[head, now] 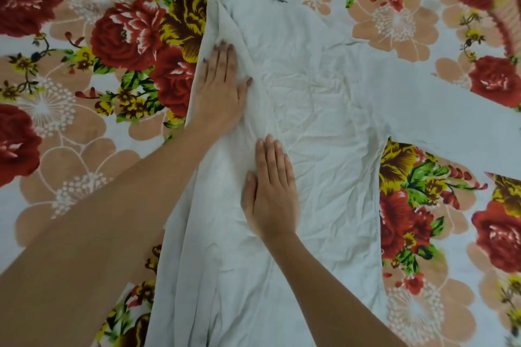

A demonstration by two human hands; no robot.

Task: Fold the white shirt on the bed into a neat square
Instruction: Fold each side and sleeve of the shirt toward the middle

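Shirt (324, 110) under flat fingers (222, 56) (both hands)

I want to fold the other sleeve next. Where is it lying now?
In the head view the unfolded sleeve stretches out flat to the right of the white shirt, across the floral bedsheet, well clear of both hands.

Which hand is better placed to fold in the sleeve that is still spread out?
The right hand, probably. The sleeve lies out on that side of the white shirt, while the left hand presses flat on the already folded opposite edge.
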